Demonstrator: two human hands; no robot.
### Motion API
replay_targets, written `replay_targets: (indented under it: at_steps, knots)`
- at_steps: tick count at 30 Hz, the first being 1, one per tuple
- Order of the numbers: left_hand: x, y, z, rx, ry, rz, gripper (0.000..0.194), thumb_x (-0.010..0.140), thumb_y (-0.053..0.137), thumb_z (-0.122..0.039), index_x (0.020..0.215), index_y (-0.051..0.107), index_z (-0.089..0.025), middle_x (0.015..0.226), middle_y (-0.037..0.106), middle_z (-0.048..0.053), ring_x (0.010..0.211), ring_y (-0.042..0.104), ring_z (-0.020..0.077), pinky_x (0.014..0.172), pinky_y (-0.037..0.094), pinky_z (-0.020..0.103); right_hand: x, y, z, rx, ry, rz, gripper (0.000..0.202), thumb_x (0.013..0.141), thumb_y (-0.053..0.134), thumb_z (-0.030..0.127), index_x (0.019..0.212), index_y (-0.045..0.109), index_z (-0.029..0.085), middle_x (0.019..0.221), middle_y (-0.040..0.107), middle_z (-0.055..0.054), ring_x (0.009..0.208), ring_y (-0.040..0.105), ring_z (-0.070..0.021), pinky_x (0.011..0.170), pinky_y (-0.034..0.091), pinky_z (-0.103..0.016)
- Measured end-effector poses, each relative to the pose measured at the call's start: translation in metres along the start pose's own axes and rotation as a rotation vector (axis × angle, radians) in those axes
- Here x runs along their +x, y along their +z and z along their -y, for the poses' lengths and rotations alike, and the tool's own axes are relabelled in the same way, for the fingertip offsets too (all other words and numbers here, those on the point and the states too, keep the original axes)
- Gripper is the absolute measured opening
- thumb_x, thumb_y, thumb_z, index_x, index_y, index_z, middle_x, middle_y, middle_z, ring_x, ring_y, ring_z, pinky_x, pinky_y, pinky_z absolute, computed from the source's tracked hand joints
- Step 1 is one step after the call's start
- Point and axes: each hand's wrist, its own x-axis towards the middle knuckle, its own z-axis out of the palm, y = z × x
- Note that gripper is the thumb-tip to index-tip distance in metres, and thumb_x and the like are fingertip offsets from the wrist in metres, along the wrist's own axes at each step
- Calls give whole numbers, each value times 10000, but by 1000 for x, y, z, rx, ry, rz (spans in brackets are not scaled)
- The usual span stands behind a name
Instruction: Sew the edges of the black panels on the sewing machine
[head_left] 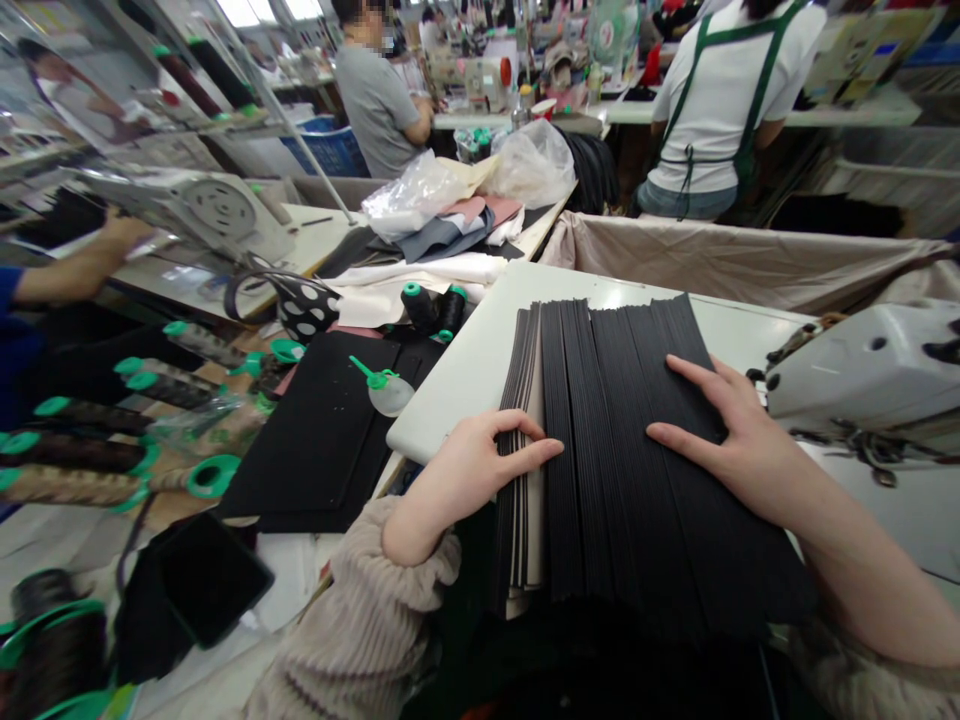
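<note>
A wide bundle of black fabric strips (630,430), standing on edge and fanned side by side, lies over the front of the white sewing table. Some strips at its left side show beige faces (534,520). My left hand (480,465) is curled over that left side, thumb and forefinger close together on the strips, the other fingers partly hidden. Across the right part of the bundle rests my right hand (727,430), thumb and forefinger stretched apart and touching the black surface. The bundle's near end fades into dark clothing.
At the right stands a white sewing machine (870,380) on the white tabletop (457,400). Leftward are black panels (315,430), a small oil bottle (390,392) and several thread cones (202,345). A beige cloth-lined bin (735,260) lies beyond. Co-workers sit further off; one person's arm (82,265) is at left.
</note>
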Motion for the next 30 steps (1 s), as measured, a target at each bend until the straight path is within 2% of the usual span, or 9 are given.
replay_targets:
  at_steps: [5, 17, 21, 24, 27, 30]
  knots:
    - [0, -1, 0, 4, -14, 8, 327, 868, 618, -547, 860, 703, -232, 861, 695, -33, 784, 608, 165, 703, 407, 258, -1, -1, 1, 4, 15, 8, 774, 810, 595, 685, 1482, 367, 376, 1582, 254, -62, 1458, 245, -360, 1190, 251, -555]
    - [-1, -3, 8, -47, -27, 24, 318, 877, 604, -529, 902, 680, -221, 897, 680, -17, 837, 607, 182, 758, 427, 272, -1, -1, 1, 7, 27, 15, 780, 809, 593, 690, 1485, 364, 377, 1585, 248, -70, 1459, 236, -369, 1187, 250, -561]
    - [-5, -3, 9, 9, -43, -17, 233, 895, 584, -429, 1001, 632, -227, 913, 650, -31, 818, 588, 161, 735, 429, 254, -1, -1, 1, 12, 24, 17, 788, 806, 598, 693, 1485, 367, 368, 1585, 242, -78, 1457, 243, -364, 1187, 248, -562]
    - [-6, -4, 10, 16, -40, -44, 269, 886, 569, -321, 1144, 576, -247, 906, 638, -44, 802, 585, 148, 730, 434, 244, -1, -1, 1, 12, 25, 15, 786, 808, 600, 690, 1485, 365, 369, 1585, 245, -73, 1458, 245, -355, 1190, 247, -552]
    - [-3, -7, 7, 19, 21, 58, 187, 911, 511, -280, 1031, 653, -255, 941, 666, -49, 890, 605, 153, 820, 429, 245, -1, -1, 1, 13, 20, 14, 779, 810, 601, 684, 1484, 364, 375, 1585, 255, -59, 1455, 252, -355, 1189, 255, -549]
    - [2, -9, 2, 22, 32, 108, 225, 937, 515, -384, 915, 696, -252, 926, 696, -55, 892, 621, 156, 817, 426, 241, 0, -1, 1, 9, 20, 13, 779, 808, 601, 686, 1482, 367, 375, 1588, 251, -57, 1455, 252, -357, 1187, 259, -550]
